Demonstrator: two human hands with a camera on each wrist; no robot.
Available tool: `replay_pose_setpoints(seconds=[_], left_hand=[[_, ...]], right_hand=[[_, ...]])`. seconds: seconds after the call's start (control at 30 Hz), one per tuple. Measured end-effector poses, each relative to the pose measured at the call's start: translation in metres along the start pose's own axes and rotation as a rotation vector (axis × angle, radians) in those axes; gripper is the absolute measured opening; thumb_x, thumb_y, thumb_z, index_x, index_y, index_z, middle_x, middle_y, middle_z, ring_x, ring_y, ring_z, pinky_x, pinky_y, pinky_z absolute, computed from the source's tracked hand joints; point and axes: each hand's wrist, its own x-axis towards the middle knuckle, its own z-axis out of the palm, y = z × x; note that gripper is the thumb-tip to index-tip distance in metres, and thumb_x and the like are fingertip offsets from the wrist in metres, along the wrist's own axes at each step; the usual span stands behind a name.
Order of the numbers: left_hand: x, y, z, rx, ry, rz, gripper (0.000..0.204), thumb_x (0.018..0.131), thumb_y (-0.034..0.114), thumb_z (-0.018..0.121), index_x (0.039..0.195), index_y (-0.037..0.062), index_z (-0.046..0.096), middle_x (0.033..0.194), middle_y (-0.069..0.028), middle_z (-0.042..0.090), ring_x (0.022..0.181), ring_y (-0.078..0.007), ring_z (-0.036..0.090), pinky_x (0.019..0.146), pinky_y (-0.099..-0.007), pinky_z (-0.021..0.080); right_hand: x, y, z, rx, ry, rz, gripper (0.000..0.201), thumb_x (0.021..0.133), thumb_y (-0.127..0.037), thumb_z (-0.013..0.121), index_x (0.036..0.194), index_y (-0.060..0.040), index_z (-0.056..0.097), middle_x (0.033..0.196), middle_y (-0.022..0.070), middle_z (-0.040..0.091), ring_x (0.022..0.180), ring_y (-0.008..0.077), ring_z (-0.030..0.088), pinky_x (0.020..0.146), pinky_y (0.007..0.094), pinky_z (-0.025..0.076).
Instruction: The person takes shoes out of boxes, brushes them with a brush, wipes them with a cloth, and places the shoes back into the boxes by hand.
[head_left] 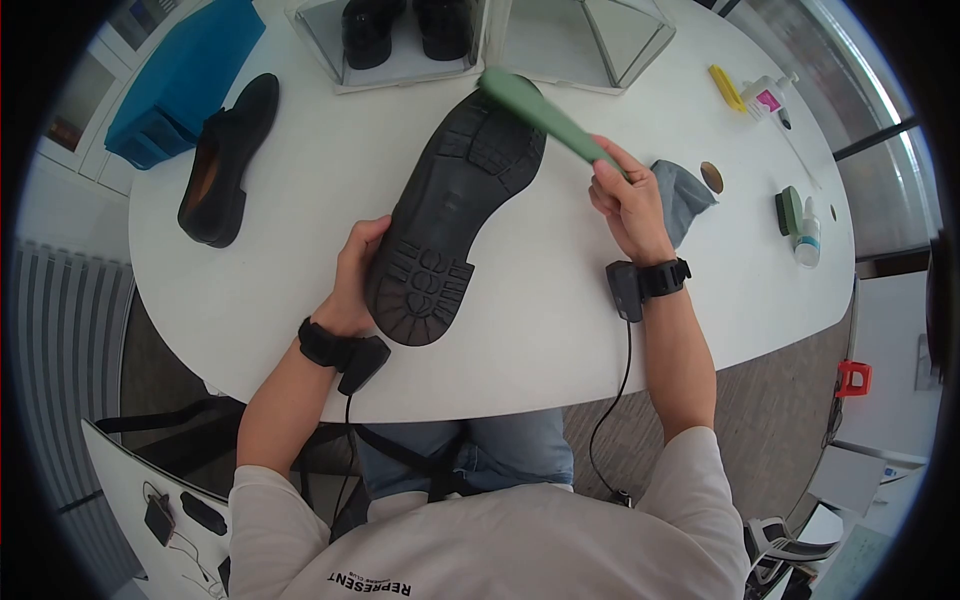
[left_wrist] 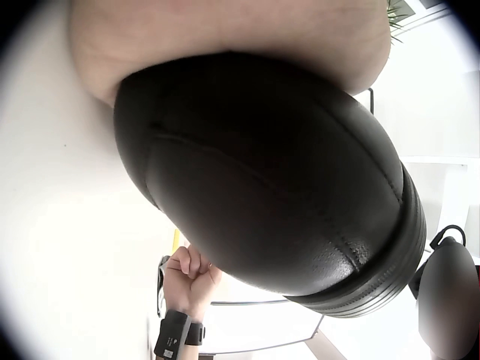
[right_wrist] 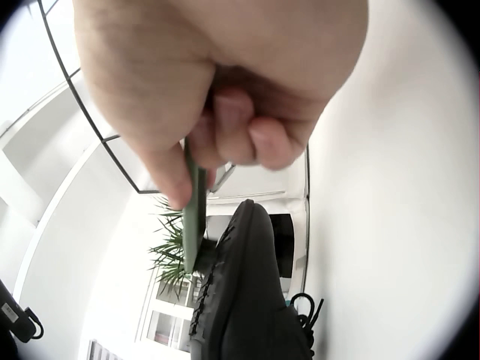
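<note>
A black lace-up shoe (head_left: 450, 190) is tilted with its treaded sole facing up toward me. My left hand (head_left: 352, 278) holds it near the heel, thumb along the sole's edge and the other fingers hidden behind. In the left wrist view the smooth heel leather (left_wrist: 255, 172) lies against that hand. My right hand (head_left: 632, 200) grips the handle of a green brush (head_left: 550, 120), whose head lies over the toe end of the sole. Dark bristles (right_wrist: 208, 253) meet the tread in the right wrist view.
The other black shoe (head_left: 230, 165) lies at the left beside a blue box (head_left: 185, 80). A white box (head_left: 390, 80) with black footwear stands at the back. Right of my right hand are a grey cloth (head_left: 682, 198), a small green brush (head_left: 788, 212) and bottles (head_left: 808, 235).
</note>
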Motion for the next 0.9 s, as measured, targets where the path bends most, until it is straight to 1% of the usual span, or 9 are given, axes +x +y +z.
replay_pose_setpoints(seconds=[0.03, 0.1, 0.17, 0.43, 0.63, 0.73, 0.8, 0.83, 0.9], left_hand=[[0.001, 0.000, 0.001, 0.001, -0.002, 0.001, 0.055, 0.092, 0.043, 0.039, 0.120, -0.0020, 0.053, 0.105, -0.0157, 0.064, 0.089, -0.0227, 0.065, 0.079, -0.0346, 0.054], [0.001, 0.000, 0.002, 0.006, -0.003, 0.023, 0.055, 0.092, 0.043, 0.040, 0.120, -0.0023, 0.053, 0.105, -0.0154, 0.064, 0.090, -0.0226, 0.065, 0.080, -0.0344, 0.054], [0.001, -0.001, 0.003, 0.026, 0.017, 0.031, 0.055, 0.092, 0.043, 0.040, 0.120, -0.0023, 0.053, 0.105, -0.0153, 0.064, 0.090, -0.0224, 0.065, 0.080, -0.0343, 0.053], [0.000, 0.000, 0.004, 0.092, 0.007, 0.029, 0.055, 0.093, 0.043, 0.039, 0.120, -0.0018, 0.053, 0.106, -0.0151, 0.063, 0.091, -0.0218, 0.065, 0.081, -0.0338, 0.053], [-0.001, 0.003, 0.008, -0.093, 0.010, 0.046, 0.047, 0.091, 0.039, 0.043, 0.113, 0.0006, 0.059, 0.101, -0.0140, 0.067, 0.086, -0.0225, 0.068, 0.075, -0.0327, 0.057], [0.000, 0.003, 0.005, -0.293, 0.022, 0.041, 0.044, 0.091, 0.037, 0.046, 0.112, 0.0011, 0.061, 0.103, -0.0118, 0.068, 0.088, -0.0225, 0.067, 0.079, -0.0330, 0.056], [0.002, 0.003, -0.009, -0.374, -0.137, 0.077, 0.046, 0.094, 0.038, 0.041, 0.116, 0.0007, 0.059, 0.112, -0.0115, 0.064, 0.097, -0.0215, 0.064, 0.088, -0.0329, 0.051], [0.004, 0.001, -0.012, -0.374, -0.137, 0.078, 0.046, 0.094, 0.038, 0.041, 0.116, 0.0007, 0.059, 0.112, -0.0115, 0.064, 0.097, -0.0215, 0.064, 0.088, -0.0329, 0.051], [0.005, -0.002, -0.017, -0.376, -0.092, 0.215, 0.045, 0.094, 0.038, 0.042, 0.114, 0.0015, 0.060, 0.113, -0.0095, 0.064, 0.100, -0.0208, 0.063, 0.091, -0.0318, 0.050]], right_hand=[[-0.001, 0.000, 0.001, -0.001, 0.000, -0.002, 0.039, 0.089, -0.012, 0.065, 0.125, 0.0008, 0.056, 0.068, -0.0062, 0.046, 0.053, 0.0039, 0.030, 0.050, 0.0217, 0.026], [-0.006, 0.002, 0.004, -0.085, -0.188, 0.048, 0.039, 0.087, -0.012, 0.067, 0.123, 0.0005, 0.058, 0.069, -0.0048, 0.049, 0.054, 0.0044, 0.032, 0.049, 0.0218, 0.027], [-0.007, 0.003, 0.009, -0.078, -0.196, 0.048, 0.038, 0.086, -0.013, 0.068, 0.120, 0.0005, 0.060, 0.071, -0.0043, 0.051, 0.054, 0.0049, 0.033, 0.049, 0.0215, 0.026], [0.006, 0.001, -0.002, -0.033, 0.215, 0.017, 0.039, 0.091, -0.016, 0.064, 0.125, 0.0004, 0.055, 0.063, -0.0096, 0.033, 0.052, 0.0025, 0.026, 0.050, 0.0214, 0.024], [0.006, 0.002, -0.003, -0.008, 0.202, 0.021, 0.040, 0.091, -0.017, 0.064, 0.126, 0.0009, 0.054, 0.062, -0.0099, 0.031, 0.052, 0.0027, 0.025, 0.050, 0.0214, 0.024], [0.005, 0.001, -0.002, -0.026, 0.171, 0.030, 0.037, 0.095, -0.015, 0.057, 0.129, -0.0021, 0.053, 0.063, -0.0097, 0.027, 0.053, 0.0029, 0.023, 0.051, 0.0208, 0.023], [0.003, -0.001, -0.001, -0.038, 0.122, 0.016, 0.038, 0.094, -0.015, 0.058, 0.129, -0.0016, 0.052, 0.063, -0.0095, 0.029, 0.053, 0.0030, 0.024, 0.051, 0.0207, 0.023], [0.002, -0.001, 0.000, -0.050, 0.072, 0.003, 0.039, 0.094, -0.014, 0.059, 0.129, -0.0010, 0.052, 0.063, -0.0094, 0.031, 0.053, 0.0031, 0.025, 0.051, 0.0207, 0.023], [0.000, 0.002, 0.003, -0.059, 0.027, 0.007, 0.038, 0.090, -0.013, 0.062, 0.126, -0.0010, 0.056, 0.064, -0.0085, 0.037, 0.053, 0.0031, 0.027, 0.050, 0.0205, 0.024]])
